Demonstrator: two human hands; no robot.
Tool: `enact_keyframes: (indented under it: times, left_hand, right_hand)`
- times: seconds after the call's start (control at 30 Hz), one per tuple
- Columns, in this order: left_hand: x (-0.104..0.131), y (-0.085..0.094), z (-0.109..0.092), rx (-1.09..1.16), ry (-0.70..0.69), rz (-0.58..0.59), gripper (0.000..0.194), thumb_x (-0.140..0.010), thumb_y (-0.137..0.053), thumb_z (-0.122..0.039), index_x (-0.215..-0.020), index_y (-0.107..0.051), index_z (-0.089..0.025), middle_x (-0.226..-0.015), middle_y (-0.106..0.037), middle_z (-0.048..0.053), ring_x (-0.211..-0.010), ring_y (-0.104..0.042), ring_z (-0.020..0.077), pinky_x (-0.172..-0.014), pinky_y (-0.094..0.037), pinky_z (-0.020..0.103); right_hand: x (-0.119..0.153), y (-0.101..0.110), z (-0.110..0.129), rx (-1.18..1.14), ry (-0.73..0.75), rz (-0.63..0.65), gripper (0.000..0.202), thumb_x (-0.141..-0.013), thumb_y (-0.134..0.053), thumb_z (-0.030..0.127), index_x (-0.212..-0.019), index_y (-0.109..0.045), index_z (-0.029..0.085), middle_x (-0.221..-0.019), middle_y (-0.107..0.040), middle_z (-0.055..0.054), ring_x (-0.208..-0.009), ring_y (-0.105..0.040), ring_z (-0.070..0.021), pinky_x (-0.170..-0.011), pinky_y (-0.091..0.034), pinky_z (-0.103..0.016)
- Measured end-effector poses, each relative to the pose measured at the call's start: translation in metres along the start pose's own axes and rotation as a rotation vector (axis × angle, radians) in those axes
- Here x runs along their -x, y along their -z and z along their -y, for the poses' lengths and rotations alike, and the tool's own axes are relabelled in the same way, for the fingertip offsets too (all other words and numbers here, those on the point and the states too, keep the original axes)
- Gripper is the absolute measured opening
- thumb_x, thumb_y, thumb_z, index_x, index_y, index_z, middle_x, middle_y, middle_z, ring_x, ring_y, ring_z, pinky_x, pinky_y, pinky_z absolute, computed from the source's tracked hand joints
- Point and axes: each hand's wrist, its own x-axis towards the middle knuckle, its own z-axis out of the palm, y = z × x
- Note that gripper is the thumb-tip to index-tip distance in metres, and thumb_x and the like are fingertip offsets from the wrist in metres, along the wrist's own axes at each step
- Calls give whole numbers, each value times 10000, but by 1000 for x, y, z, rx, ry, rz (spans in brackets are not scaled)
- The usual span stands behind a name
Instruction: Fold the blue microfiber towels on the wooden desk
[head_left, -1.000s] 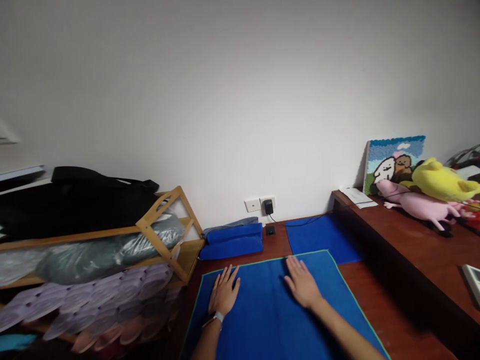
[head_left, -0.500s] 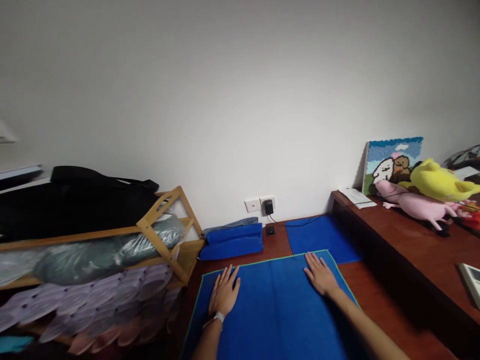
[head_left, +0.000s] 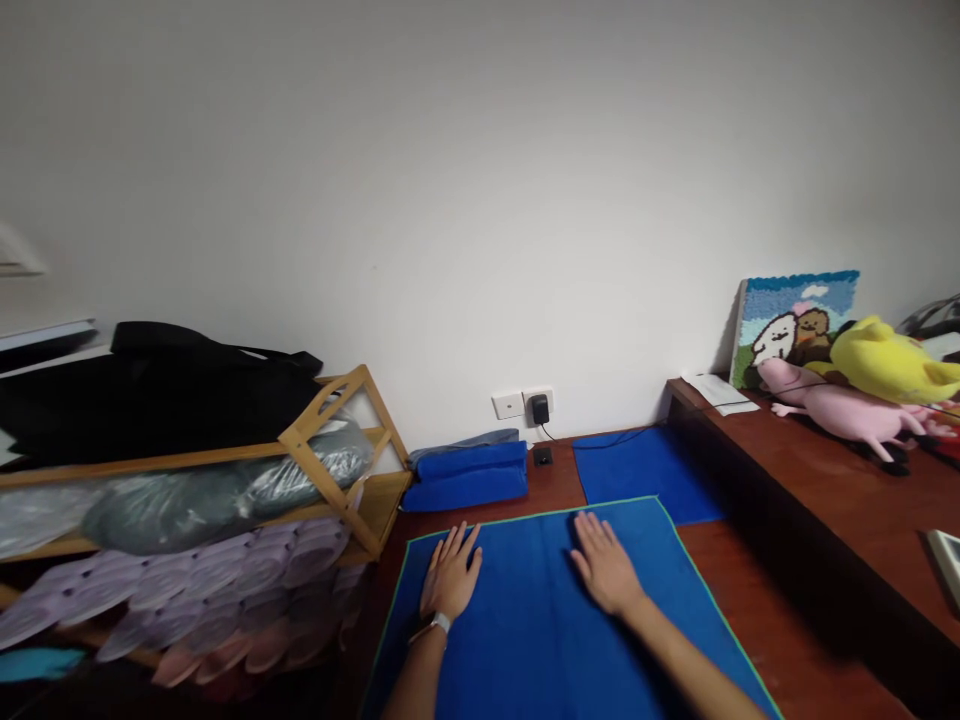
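A large blue cloth (head_left: 525, 610) with a light green edge lies spread on the reddish-brown table (head_left: 720, 560). Flat on its left part, near the far edge, rests my left hand (head_left: 452, 575), fingers stretched out, a watch on the wrist. My right hand (head_left: 607, 568) lies palm down on the cloth right of the middle, its fingers extended and slightly apart. Neither hand holds anything. Beyond the far edge are a folded blue cloth (head_left: 469, 475) at the left and another flat blue cloth (head_left: 637, 465) at the right, partly under the large one.
At the left, a wooden rack (head_left: 337, 460) carries a black bag (head_left: 165, 400), plastic-wrapped items and several purple slippers (head_left: 217, 575). A black plug (head_left: 540, 408) sits in the wall socket. Plush toys (head_left: 840, 405) and a picture (head_left: 795, 320) occupy the raised right surface.
My right hand has moved left across the large cloth, away from its far right corner. My left hand stays in about the same place. The view has shifted slightly.
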Motion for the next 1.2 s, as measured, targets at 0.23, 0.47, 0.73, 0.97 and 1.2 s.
enact_keyframes:
  times: [0.23, 0.47, 0.73, 0.97, 1.2]
  left_hand:
    - [1, 2, -1, -11, 5, 25, 524, -1059, -378, -401, -1567, -464, -303, -1669, -422, 49, -1557, -348, 241, -1278, -272, 501]
    - [1, 0, 0, 8, 4, 10, 517, -1053, -379, -382, -1555, -481, -321, -1657, -448, 35, -1548, -366, 237, -1276, -272, 496]
    - [1, -2, 0, 9, 3, -5, 516, -1050, -384, -386, -1551, -488, -317, -1650, -456, 40, -1545, -373, 233, -1275, -267, 496]
    - [0, 0, 0, -8, 0, 19, 525, -1056, -365, -393, -1562, -472, -308, -1661, -440, 40, -1556, -350, 230, -1278, -263, 487]
    - [0, 3, -2, -23, -7, 21, 522, -1059, -358, -375, -1559, -480, -284, -1656, -446, 59, -1552, -360, 242, -1278, -270, 492]
  right_hand:
    - [-27, -35, 79, -133, 158, 95, 691, -1073, -252, 554, -1637, -300, 159, -1688, -299, -101, -1581, -247, -237, -1303, -202, -451]
    - [-20, -2, -41, 9, -99, 87, 681, -1050, -272, 543, -1626, -349, 189, -1684, -323, -71, -1579, -252, -231, -1300, -196, -442]
    - [3, 37, -136, 111, -330, 47, 728, -1037, -215, 493, -1604, -368, 63, -1662, -336, -158, -1563, -288, -309, -1281, -232, -504]
    - [1, 1, -2, -23, 2, -41, 673, -1078, -219, 535, -1646, -284, 180, -1696, -280, -77, -1584, -228, -259, -1300, -211, -494]
    - [9, -27, 70, -133, 187, 53, 661, -1081, -275, 542, -1646, -274, 200, -1686, -307, -77, -1573, -271, -238, -1301, -224, -452]
